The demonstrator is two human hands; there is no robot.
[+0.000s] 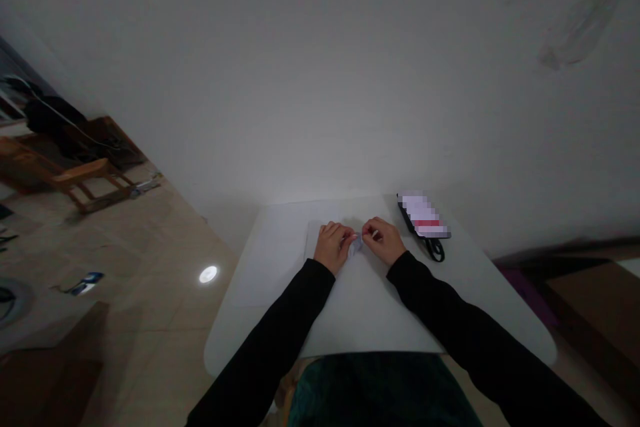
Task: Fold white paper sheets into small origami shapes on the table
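Observation:
My left hand [333, 245] is closed in a pinch over the white table [380, 320], its thumb and index finger on a small pale folded piece [354, 247]. That piece looks like thin paper, but it is too small and blurred to be certain. Just right of it, the fingertips of my right hand [383, 240] are pinched together at its upper edge. The two hands almost meet. Partly behind my left hand lies a pale flat sheet [313, 240], and a larger white sheet [270, 247] spreads over the left part of the tabletop.
A phone [425, 217] with a lit screen lies at the back right, a black strap [436, 250] at its lower end. The wall [320, 80] rises directly behind the table. On the tiled floor [170, 267] to the left stands a wooden chair [85, 173]. Boxes [595, 300] are at right.

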